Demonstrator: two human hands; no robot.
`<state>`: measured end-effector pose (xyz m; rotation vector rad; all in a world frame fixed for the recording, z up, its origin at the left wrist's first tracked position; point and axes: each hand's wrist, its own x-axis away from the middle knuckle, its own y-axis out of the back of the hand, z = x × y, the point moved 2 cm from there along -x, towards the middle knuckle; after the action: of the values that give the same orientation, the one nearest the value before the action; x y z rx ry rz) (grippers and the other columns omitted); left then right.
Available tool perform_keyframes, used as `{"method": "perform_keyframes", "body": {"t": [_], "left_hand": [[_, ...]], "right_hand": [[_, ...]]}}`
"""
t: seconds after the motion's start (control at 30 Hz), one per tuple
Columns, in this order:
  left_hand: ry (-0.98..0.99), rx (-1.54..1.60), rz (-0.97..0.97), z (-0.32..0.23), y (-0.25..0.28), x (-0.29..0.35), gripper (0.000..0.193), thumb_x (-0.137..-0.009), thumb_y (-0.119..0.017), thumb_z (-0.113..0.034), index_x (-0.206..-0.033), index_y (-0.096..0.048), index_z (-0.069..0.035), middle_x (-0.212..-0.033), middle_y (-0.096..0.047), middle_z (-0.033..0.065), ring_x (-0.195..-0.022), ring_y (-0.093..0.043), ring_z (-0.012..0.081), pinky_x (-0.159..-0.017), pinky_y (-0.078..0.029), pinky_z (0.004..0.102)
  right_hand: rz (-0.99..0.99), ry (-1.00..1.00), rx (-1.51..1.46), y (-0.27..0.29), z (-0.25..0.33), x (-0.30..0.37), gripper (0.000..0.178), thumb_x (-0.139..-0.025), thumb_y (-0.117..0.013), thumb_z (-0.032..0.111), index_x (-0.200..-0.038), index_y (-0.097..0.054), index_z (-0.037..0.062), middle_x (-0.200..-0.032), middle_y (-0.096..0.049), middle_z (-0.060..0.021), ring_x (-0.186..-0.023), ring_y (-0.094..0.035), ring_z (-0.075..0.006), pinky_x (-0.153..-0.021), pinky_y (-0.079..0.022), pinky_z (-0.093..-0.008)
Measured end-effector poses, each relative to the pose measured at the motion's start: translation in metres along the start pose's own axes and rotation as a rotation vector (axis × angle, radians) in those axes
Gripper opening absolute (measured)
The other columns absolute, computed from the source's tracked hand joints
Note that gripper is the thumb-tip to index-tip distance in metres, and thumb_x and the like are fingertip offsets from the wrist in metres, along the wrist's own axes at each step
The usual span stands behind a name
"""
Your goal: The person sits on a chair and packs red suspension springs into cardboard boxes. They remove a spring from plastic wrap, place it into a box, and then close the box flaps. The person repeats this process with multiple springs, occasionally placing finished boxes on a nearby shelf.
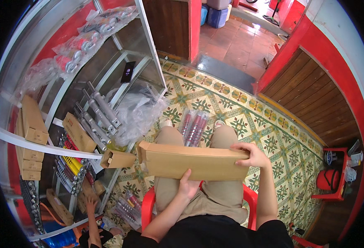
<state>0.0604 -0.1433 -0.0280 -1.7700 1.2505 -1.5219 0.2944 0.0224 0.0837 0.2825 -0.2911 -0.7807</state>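
A long brown cardboard box (194, 163) lies across my thighs, a flap standing loose at its left end. My left hand (187, 187) grips its near lower edge, thumb on the front face and fingers hidden underneath. At the right end, my right hand (250, 156) is closed around the box, thumb on the near side and fingers over the top. On the floor beyond my knees, between my feet, lie red-spring shock absorbers (195, 126) in clear plastic.
A metal rack (149, 45) at left holds grey fork tubes (101, 107), a phone (128, 72), coil-spring shocks (71, 165) and boxes (35, 128). A small open box (118, 159) juts from its edge. Another person's hand (91, 202) reaches into a lower shelf. A red bucket (328, 180) stands right.
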Motion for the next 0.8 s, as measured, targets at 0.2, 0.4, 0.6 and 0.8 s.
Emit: {"method": "perform_keyframes", "body": {"t": [0.2, 0.4, 0.6, 0.8], "left_hand": [[-0.145, -0.012, 0.073, -0.029, 0.020, -0.003, 0.067, -0.082, -0.071, -0.043, -0.136, -0.048, -0.011, -0.131, -0.057, 0.0060, -0.123, -0.050, 0.0277, -0.106, -0.039, 0.0465], [-0.237, 0.110, 0.371, -0.094, 0.010, -0.031, 0.057, -0.094, -0.056, -0.044, -0.138, -0.041, -0.011, -0.114, -0.056, 0.0131, -0.100, -0.059, 0.0308, -0.088, -0.047, 0.0444], [-0.112, 0.351, 0.785, -0.146, -0.024, -0.061, 0.038, -0.101, -0.044, -0.030, -0.133, -0.037, -0.011, -0.098, -0.054, 0.0130, -0.090, -0.058, 0.0278, -0.080, -0.047, 0.0413], [-0.025, 0.408, 0.934, -0.166, -0.015, -0.111, 0.033, -0.103, -0.038, -0.030, -0.131, -0.038, -0.012, -0.103, -0.056, 0.0128, -0.093, -0.061, 0.0277, -0.080, -0.049, 0.0389]], "right_hand": [[0.156, 0.014, -0.285, -0.003, 0.013, 0.003, 0.058, -0.080, -0.076, 0.028, -0.129, -0.057, 0.0029, -0.101, -0.069, -0.0110, -0.095, -0.063, -0.0184, -0.089, -0.049, -0.0339], [-0.196, -0.122, -0.564, -0.026, -0.007, -0.059, 0.035, -0.094, -0.063, 0.028, -0.116, -0.060, 0.0019, -0.091, -0.066, -0.0064, -0.083, -0.062, -0.0155, -0.079, -0.050, -0.0310], [-0.403, -0.634, -1.178, -0.097, -0.104, -0.188, 0.017, -0.089, -0.063, 0.025, -0.102, -0.062, 0.0145, -0.091, -0.064, 0.0034, -0.084, -0.058, -0.0110, -0.074, -0.043, -0.0292], [-0.526, -1.133, -0.946, -0.201, -0.251, -0.252, 0.026, -0.078, -0.066, 0.027, -0.097, -0.062, 0.0106, -0.095, -0.065, -0.0032, -0.086, -0.059, -0.0167, -0.082, -0.044, -0.0366]]}}
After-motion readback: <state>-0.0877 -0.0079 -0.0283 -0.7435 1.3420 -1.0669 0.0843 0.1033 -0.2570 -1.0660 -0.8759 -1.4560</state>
